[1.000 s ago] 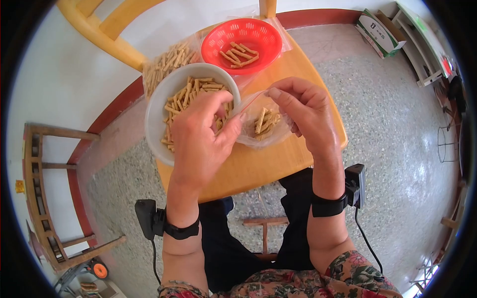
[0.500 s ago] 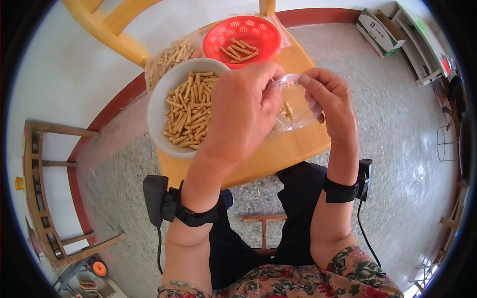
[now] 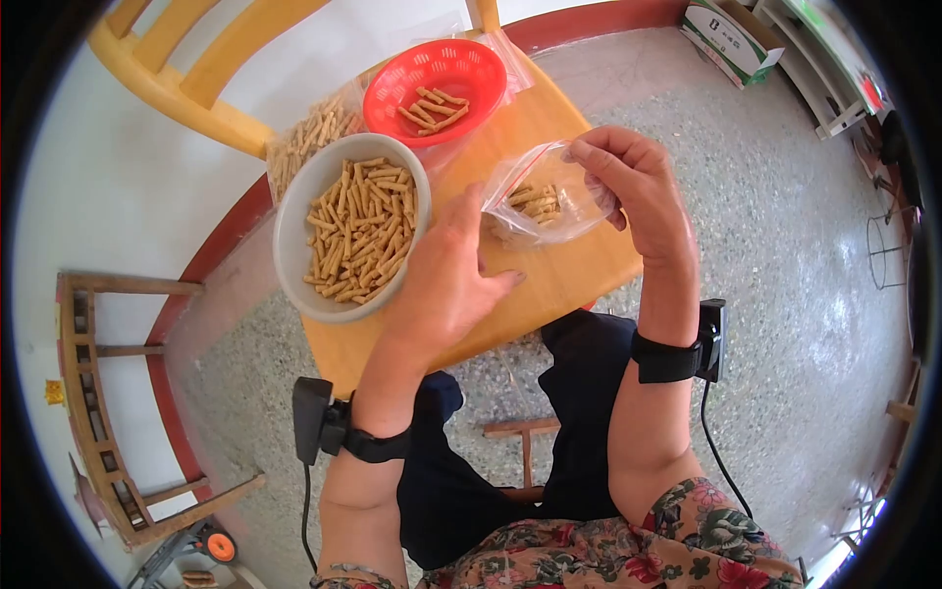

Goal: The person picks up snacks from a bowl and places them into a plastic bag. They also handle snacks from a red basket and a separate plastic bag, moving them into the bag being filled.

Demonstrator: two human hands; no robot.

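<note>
My right hand point(image 3: 638, 191) pinches the right end of the top edge of a clear zip bag point(image 3: 579, 218) with a red seal line. Several short tan sticks point(image 3: 535, 202) lie inside the bag. My left hand point(image 3: 451, 275) is beside the bag's left edge, thumb apart from the fingers, holding nothing. Just left of it, a white bowl point(image 3: 285, 245) is filled with many tan sticks point(image 3: 363, 231). Behind the bowl, a red perforated basket point(image 3: 481, 65) holds several more sticks point(image 3: 435, 110).
A large clear bag of sticks point(image 3: 316, 137) lies behind the bowl on the yellow wooden chair seat point(image 3: 579, 270). The chair's backrest point(image 3: 186, 103) rises at the upper left. A wooden rack point(image 3: 88, 393) stands left, a cardboard box point(image 3: 731, 41) at the upper right.
My left hand has let go of the bag's edge, opened and moved down and left. The bag now hangs from my right hand, with more of its sticks showing. The whole view has shifted slightly.
</note>
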